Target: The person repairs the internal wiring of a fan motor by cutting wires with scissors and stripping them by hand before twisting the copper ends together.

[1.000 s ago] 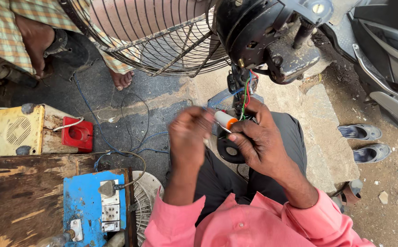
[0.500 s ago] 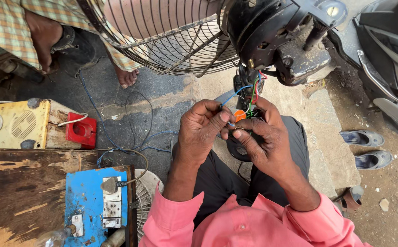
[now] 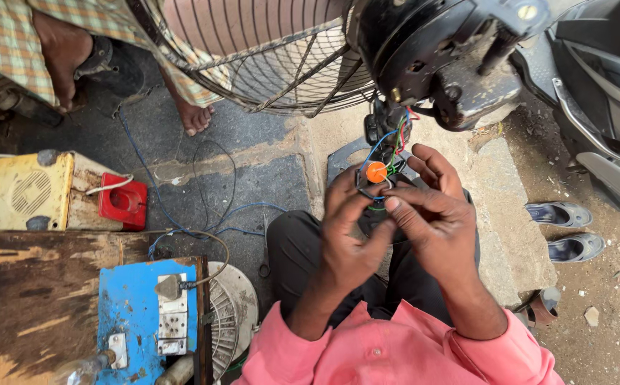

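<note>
**Wiring work at the fan motor, both hands on the leads**

Between the two hands, just below the black fan motor housing [image 3: 424, 50], sits an orange round-capped part [image 3: 375, 172] with a bundle of coloured wires [image 3: 394, 139] (blue, red, green) running up into the housing. Left hand [image 3: 349, 239] is curled, thumb and fingertips pinched narrow on the dark piece under the orange cap. Right hand [image 3: 435, 221] is also curled in, index finger and thumb closed on the wires just beside the cap; what exactly each pinch grips is partly hidden by the fingers.

Step in hand, as a judgement: handling or joining the leads at the motor end, mid-way, wires loose and not tucked away. Next move likely calls for a fine two-finger grip, holding the orange part steady with the left while the right works one thin wire without tugging the others out of the housing.

Above the hands: wire fan guard [image 3: 267, 64]. Left of the left hand: blue switchboard [image 3: 135, 306] on a wooden bench [image 3: 32, 299], red box [image 3: 122, 202], yellow casing [image 3: 18, 189]. Right of the right hand: pair of shoes [image 3: 563, 228]. Another person's bare foot [image 3: 194, 117] is well above-left.
</note>
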